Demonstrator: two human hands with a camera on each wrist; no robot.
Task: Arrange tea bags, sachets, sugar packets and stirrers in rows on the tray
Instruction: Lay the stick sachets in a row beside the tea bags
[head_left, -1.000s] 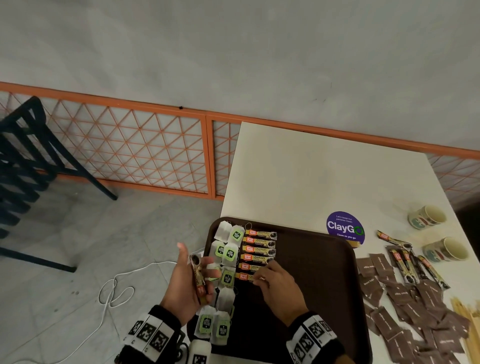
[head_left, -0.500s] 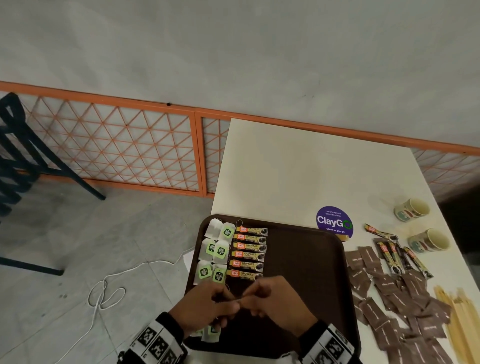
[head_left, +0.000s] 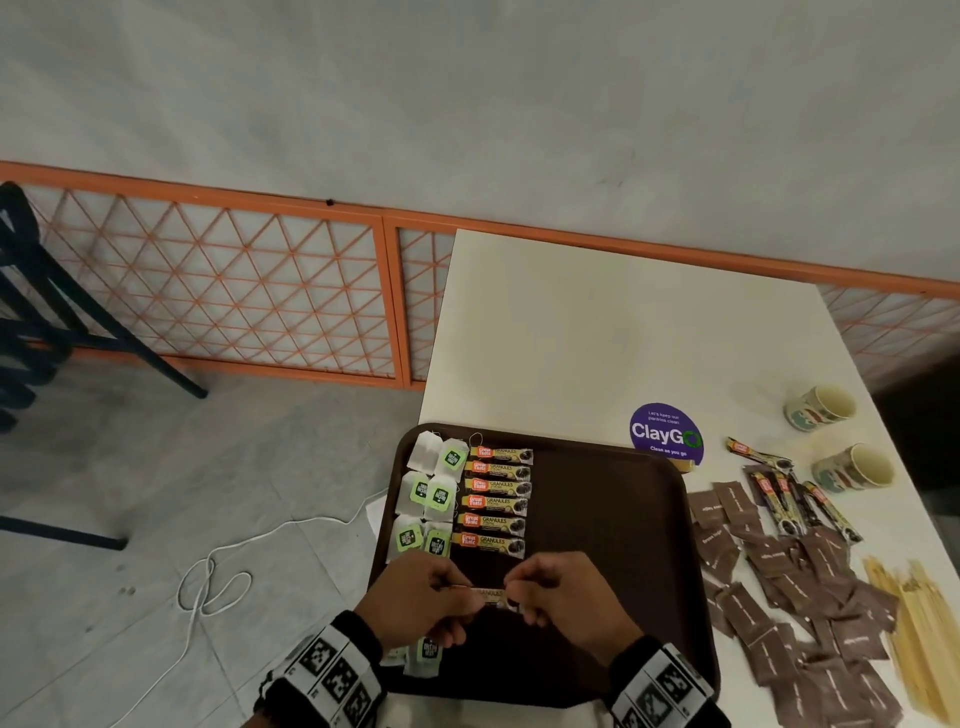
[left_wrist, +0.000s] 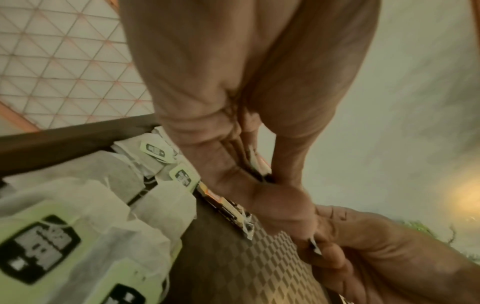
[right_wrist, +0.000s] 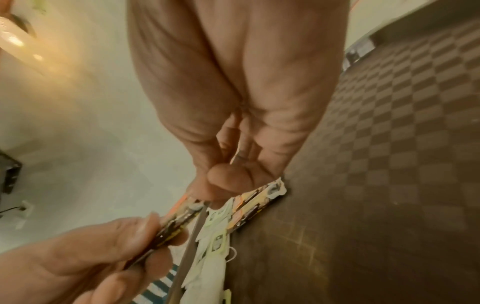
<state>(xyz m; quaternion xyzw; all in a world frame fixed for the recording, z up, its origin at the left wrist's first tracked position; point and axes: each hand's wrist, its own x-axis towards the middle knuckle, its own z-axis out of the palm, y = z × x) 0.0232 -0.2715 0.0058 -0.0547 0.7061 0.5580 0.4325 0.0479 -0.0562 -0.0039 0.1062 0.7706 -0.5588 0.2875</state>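
On the brown tray (head_left: 613, 525), white tea bags with green tags (head_left: 431, 493) lie in two columns at the left. Beside them several orange-and-black coffee sachets (head_left: 496, 501) form a stacked row. My left hand (head_left: 457, 592) and right hand (head_left: 514, 595) meet over the tray's near part, each pinching one end of a sachet (head_left: 488, 594). In the left wrist view my left fingers (left_wrist: 259, 168) pinch the sachet edge above the tea bags (left_wrist: 78, 205). The right wrist view shows my right thumb (right_wrist: 228, 179) on the sachet (right_wrist: 179, 220), close above the row (right_wrist: 259, 201).
Right of the tray on the white table lie brown sugar packets (head_left: 779, 597), wooden stirrers (head_left: 919, 623) and loose sachets (head_left: 784, 493). Two cups (head_left: 852, 467) and a purple sticker (head_left: 666, 434) sit further back. On the floor at left are a white cable (head_left: 218, 587) and a dark chair (head_left: 31, 338).
My left hand came in from the tray's left edge and my right hand drew back from the sachet row. Both now hold one sachet between them over the tray's near part.
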